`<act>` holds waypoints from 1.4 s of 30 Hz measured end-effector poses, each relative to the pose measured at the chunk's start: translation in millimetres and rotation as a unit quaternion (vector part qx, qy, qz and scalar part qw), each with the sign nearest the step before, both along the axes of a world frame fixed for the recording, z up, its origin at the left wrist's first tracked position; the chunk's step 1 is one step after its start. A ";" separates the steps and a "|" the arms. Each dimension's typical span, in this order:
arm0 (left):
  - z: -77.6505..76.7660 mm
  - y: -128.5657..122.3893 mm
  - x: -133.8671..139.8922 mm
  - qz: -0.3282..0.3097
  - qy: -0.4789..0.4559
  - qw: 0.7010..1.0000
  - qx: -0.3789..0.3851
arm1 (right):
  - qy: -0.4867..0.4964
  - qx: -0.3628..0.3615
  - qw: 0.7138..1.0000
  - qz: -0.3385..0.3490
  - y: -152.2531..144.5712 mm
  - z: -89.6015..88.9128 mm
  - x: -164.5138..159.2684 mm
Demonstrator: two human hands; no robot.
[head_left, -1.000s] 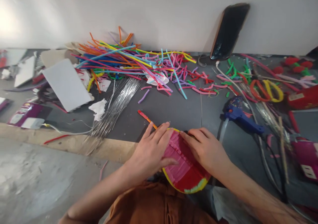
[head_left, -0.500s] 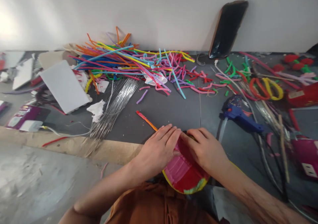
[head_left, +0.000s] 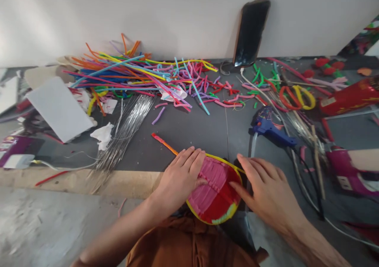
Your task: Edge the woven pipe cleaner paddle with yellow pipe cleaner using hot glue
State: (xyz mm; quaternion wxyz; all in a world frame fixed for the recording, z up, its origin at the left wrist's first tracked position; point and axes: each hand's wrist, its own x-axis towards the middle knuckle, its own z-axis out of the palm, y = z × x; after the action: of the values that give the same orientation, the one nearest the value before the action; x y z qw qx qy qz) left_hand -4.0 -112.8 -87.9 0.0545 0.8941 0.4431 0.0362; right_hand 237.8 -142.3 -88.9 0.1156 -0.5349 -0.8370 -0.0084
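A round piece [head_left: 211, 184] with pink and red fuzzy strips across its face lies at the table's front edge, close to my body. Yellow pipe cleaner [head_left: 225, 161] edges it, with a light green patch at the bottom. An orange and red stick [head_left: 164, 141] points out from its upper left. My left hand [head_left: 182, 174] lies flat over the left side, fingers stretched out and thumb on the pink face. At the right rim is my right hand [head_left: 265, 188], its thumb and fingers apart. Its index finger is by the yellow strip's loose end; contact is hard to tell.
Colourful pipe cleaners [head_left: 118, 73] are heaped along the wall, beside a bundle of metal wires [head_left: 127, 121]. A phone [head_left: 251, 32] leans against the wall. To the right lie a blue glue gun [head_left: 272, 129], cables and a red can [head_left: 349, 97]. A white box [head_left: 60, 109] sits left.
My right hand has moved right, away from the upper rim, and its fingers have opened. More of the pink face and yellow edging shows. My left hand stays on the piece; the view has shifted.
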 end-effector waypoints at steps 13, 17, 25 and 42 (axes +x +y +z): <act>-0.5 -19.2 -0.2 0.045 -0.004 0.999 0.014 | 0.032 0.060 0.998 0.005 3.1 18.3 7.9; 0.1 -18.4 0.8 0.044 -0.017 0.999 0.013 | 0.104 0.024 0.993 0.052 17.4 8.6 -19.3; -3.0 -21.2 2.1 0.058 -0.014 0.998 0.031 | 0.083 0.002 0.993 0.084 31.3 -1.6 -32.6; -6.6 -20.8 2.8 0.042 -0.013 0.997 0.061 | 0.073 -0.041 0.994 0.074 27.8 -5.8 -30.4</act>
State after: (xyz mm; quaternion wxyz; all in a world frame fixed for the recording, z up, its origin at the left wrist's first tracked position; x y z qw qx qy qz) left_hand -1.2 -133.6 -94.5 0.0040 0.8756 0.4767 0.0774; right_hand 207.4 -114.4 -94.7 0.1542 -0.4746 -0.8635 0.0734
